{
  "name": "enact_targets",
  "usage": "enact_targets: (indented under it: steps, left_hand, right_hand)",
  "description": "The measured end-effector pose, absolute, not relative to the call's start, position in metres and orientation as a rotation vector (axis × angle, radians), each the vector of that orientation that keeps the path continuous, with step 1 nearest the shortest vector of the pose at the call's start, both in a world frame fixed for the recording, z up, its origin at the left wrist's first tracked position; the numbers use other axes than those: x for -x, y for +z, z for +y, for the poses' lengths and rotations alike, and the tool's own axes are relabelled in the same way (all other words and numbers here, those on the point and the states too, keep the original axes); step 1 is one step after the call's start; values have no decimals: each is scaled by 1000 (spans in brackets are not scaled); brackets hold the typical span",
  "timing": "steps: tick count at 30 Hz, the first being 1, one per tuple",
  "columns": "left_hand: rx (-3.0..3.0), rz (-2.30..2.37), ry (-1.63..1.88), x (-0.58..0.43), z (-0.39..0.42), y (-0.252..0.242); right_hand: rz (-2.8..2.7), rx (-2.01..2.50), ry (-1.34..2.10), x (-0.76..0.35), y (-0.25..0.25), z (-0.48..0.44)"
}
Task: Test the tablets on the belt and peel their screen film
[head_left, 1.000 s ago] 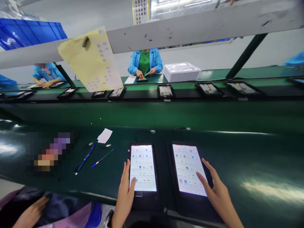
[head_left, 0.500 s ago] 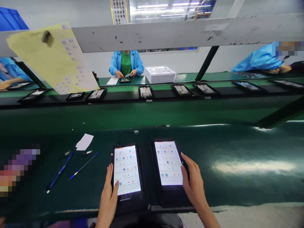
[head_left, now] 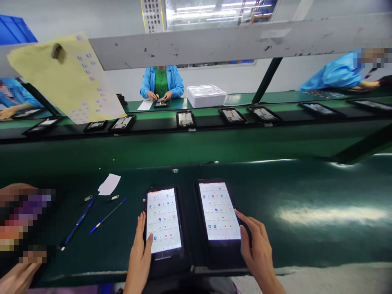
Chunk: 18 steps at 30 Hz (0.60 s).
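Black tablet (head_left: pixel 162 241) by left hand (head_left: pixel 139 257); second tablet (head_left: pixel 219 228) by right hand (head_left: pixel 257 251); icons (head_left: pixel 162 212) unreadable.

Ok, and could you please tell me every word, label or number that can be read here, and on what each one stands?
No text here can be read with certainty.
Wall poster: columns of characters, too small to read.
Yellow sheet: rows of small labels, too small to read.
Left tablet: rows of app icons, any captions too small to read.
Right tablet: the same, too small to read.
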<state>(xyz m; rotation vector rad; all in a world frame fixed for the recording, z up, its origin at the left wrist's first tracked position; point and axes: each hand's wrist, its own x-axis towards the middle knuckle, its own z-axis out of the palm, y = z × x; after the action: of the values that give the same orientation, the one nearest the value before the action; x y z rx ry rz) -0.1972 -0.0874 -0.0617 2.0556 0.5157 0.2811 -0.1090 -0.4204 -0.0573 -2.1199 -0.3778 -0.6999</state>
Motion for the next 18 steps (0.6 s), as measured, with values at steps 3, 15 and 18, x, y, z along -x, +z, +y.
enact_targets:
  steps: [3,15,18]
  left_hand:
    - [-2049,507,283,198,-85,-60]
    - [-1208,286,96,178,-242,72]
    - [-929,247,47,171,-260,84]
  right_hand:
    - [-247,1997,-657,110,-52,-418]
    - [3,835,-84,159,22,-336]
    - [32,647,-81,167,44,-321]
